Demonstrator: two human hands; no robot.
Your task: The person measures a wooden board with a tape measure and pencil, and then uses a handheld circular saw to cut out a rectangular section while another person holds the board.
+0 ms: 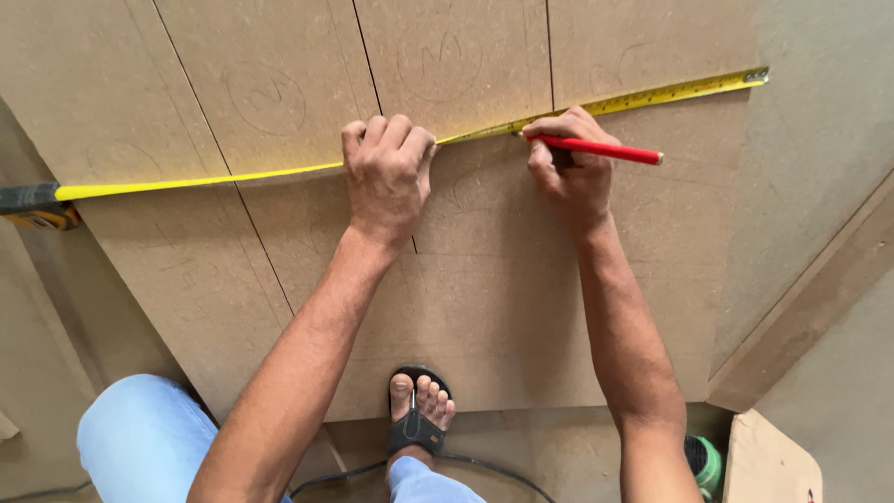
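Nearest the camera: knee in pale blue trousers (140, 438) at lower left; one foot in a dark sandal (419, 414) planted at the near edge of the board, a black cable (484, 469) curving just behind it; green round object (705, 463) at lower right, part hidden by the forearm, kind not clear.

Mid frame: large brown fibreboard sheet (521, 317) lying flat; faint pencil lines and scribbled circles on its surface; dark seams run across it toward the far edge.

Left hand (387, 172): fingers curled shut into a loose fist, knuckles pressed down on the yellow tape measure (205, 179); judged to be pinning the blade flat so it doesn't shift or spring back.

Right hand (570, 168): fingers closed tight round a red pencil (601, 148), pinch grip; tip end sits at the tape's edge between the two hands, butt end points right; placed so, appar., to mark vs. the tape's scale.

Far: tape runs left to right across the sheet, slightly bowed; its case (35, 207) rests at the far left; end hook (756, 74) is caught over the board's right edge, which holds the blade taut w/o a third hand.

Grey floor (819, 168) beyond right; timber strip (810, 307) alongside.
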